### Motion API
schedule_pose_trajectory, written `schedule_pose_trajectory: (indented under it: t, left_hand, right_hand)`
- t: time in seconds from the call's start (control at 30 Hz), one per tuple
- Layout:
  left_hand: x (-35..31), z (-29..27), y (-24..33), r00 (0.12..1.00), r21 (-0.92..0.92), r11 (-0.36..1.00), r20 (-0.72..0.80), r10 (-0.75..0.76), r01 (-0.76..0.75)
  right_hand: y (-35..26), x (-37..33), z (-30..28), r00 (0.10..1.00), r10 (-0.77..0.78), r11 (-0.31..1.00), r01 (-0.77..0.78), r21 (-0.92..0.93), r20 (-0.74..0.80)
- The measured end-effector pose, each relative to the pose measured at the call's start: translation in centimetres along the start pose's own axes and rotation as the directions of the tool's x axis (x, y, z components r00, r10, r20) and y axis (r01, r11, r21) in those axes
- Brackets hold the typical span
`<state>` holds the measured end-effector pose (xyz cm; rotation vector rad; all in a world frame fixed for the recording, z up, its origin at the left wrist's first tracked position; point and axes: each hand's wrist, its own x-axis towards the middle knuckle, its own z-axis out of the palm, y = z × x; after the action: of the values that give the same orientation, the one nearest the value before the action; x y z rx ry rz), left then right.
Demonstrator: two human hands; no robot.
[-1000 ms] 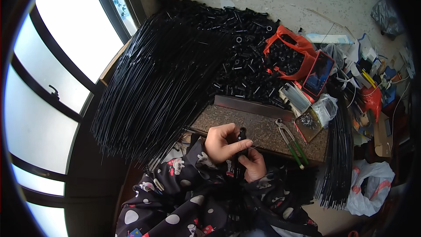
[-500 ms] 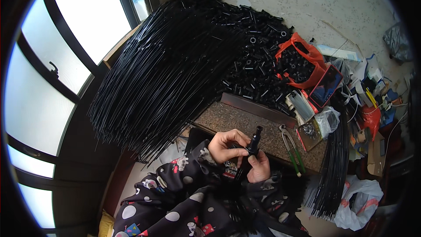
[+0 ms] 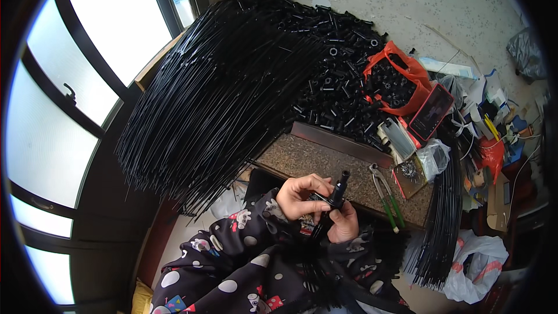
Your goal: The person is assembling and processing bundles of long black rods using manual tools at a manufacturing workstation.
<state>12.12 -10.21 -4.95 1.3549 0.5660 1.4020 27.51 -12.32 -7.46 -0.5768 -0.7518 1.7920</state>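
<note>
At the table's (image 3: 285, 154) near edge, the tube (image 3: 340, 189) is between the left hand (image 3: 303, 196) and the right hand (image 3: 344, 222), with the pliers (image 3: 382, 189) on the table to their right. Behind them the bar (image 3: 343, 142) lies across the table, the fittings (image 3: 325, 84) behind it, the rods (image 3: 192, 99) to the left, beside the window (image 3: 61, 107). The bag (image 3: 419, 102), fittings in it, sits right of the heap, the phone (image 3: 431, 111) beside it.
</note>
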Motion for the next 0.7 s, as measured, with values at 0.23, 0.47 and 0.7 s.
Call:
schedule_pose_trajectory:
  t: [0.23,0.47,0.7]
  left_hand:
    - [0.3,-1.0,-0.6,0.994,-0.063,0.998,0.104,0.017,-0.01]
    - [0.5,-0.9,0.5,0.991,0.025,0.999,0.131,0.019,-0.023]
    - [0.9,-0.1,2.2,0.989,0.299,0.952,0.149,0.019,-0.064]
  right_hand:
    - [-0.5,0.0,-0.6,0.994,0.06,0.996,-0.066,0.053,0.094]
    - [-0.4,0.0,-0.5,0.991,0.045,0.997,-0.053,0.062,0.13]
    - [-0.7,-0.1,0.0,0.999,0.027,0.997,-0.029,0.068,0.033]
